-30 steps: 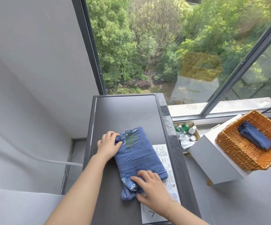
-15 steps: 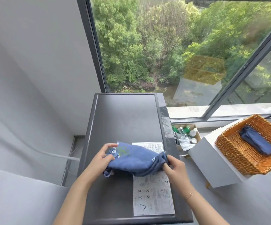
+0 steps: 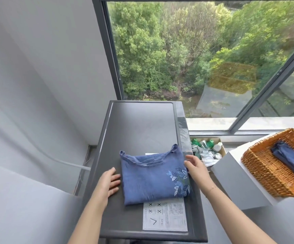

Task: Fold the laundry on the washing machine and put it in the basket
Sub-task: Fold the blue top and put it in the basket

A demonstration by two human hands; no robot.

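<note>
**Blue top flat on the washer**

The blue top (image 3: 153, 175) lies spread on the washer (image 3: 139, 124), partly covering a label (image 3: 165, 217). The left hand (image 3: 108, 184) rests just beside its left edge, fingers loosely apart. The right hand (image 3: 195, 166) touches its right edge, fingers apart, clamping nothing. The basket (image 3: 265, 175), well right, holds a folded blue cloth (image 3: 290, 159).

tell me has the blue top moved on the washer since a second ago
Yes. The blue top was turned and opened wider; it now covers the top end of the instruction sheet, its embroidery toward the washer's right edge.
</note>
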